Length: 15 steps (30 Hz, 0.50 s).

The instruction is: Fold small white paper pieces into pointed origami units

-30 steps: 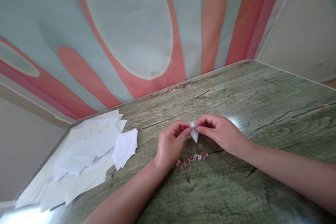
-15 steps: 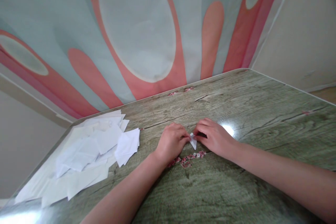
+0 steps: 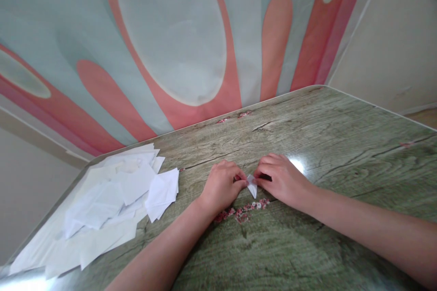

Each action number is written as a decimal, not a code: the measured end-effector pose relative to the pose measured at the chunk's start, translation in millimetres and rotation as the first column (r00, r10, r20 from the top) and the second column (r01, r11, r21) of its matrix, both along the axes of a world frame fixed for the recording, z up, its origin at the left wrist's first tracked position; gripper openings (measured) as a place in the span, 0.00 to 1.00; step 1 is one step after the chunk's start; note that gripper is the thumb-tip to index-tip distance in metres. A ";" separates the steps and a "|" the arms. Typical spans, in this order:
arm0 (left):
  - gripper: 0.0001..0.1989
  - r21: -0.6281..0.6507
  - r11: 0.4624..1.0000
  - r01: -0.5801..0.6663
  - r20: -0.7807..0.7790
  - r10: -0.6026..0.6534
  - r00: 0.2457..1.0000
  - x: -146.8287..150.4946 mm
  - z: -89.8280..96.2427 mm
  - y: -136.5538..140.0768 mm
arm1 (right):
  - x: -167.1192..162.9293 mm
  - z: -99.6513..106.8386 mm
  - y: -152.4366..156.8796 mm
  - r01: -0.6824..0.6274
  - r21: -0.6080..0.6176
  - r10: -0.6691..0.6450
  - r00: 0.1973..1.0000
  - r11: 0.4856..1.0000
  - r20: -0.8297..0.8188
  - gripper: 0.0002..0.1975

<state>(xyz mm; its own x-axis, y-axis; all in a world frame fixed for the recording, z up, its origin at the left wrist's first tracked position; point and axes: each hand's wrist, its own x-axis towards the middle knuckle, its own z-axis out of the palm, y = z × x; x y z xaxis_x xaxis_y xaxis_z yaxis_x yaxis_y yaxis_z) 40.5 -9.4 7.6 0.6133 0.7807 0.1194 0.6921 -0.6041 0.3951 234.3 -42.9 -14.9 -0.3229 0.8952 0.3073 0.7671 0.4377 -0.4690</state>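
Observation:
A small folded piece of white paper [image 3: 252, 188], kite-like with a point toward me, is held between my two hands low over the table. My left hand [image 3: 225, 185] pinches its left edge between thumb and fingers. From the other side, my right hand [image 3: 279, 176] grips the right edge, its fingertips pressed together. The fingertips hide part of the paper's upper edges. Just in front of the paper, a printed pink blossom pattern [image 3: 244, 212] shows on the tabletop.
Loose white paper sheets [image 3: 102, 202] lie in an overlapping heap at the table's left, with a small stack of paper squares [image 3: 163, 192] at its right edge. The wood-patterned table [image 3: 307, 245] meets a red-and-grey patterned panel [image 3: 235, 77] along its far edge.
The view has shifted slightly, so the paper heap sits a little farther left and lower. Both hands keep their pinch on the folded paper, which shows slightly lower in view.

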 end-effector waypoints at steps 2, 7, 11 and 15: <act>0.03 0.013 1.000 0.007 -0.013 -0.007 1.000 0.3 0.7 -0.8 | 0.3 1.6 -0.1 0.001 0.010 -0.002 1.000 1.000 0.031 0.08; 0.07 0.030 1.000 -0.003 -0.050 0.005 0.999 2.5 -1.2 -2.9 | 1.7 3.2 -0.1 -0.012 0.029 0.010 0.998 1.000 0.059 0.09; 0.06 0.025 0.999 -0.049 -0.044 0.050 0.998 4.8 -5.6 -3.3 | 1.8 1.0 1.5 0.004 0.016 -0.005 0.999 1.000 0.033 0.07; 0.04 0.033 0.997 -0.068 -0.043 0.069 0.997 6.0 -7.0 -3.5 | 1.2 0.5 1.0 0.022 -0.002 -0.022 1.000 1.000 0.020 0.07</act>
<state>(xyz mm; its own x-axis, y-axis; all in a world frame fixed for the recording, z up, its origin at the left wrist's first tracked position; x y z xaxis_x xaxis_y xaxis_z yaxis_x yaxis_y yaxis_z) 46.5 -12.9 0.6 0.5640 0.8172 0.1185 0.7483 -0.5665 0.3451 235.5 -41.9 -14.4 -0.3093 0.9028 0.2989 0.7857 0.4197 -0.4545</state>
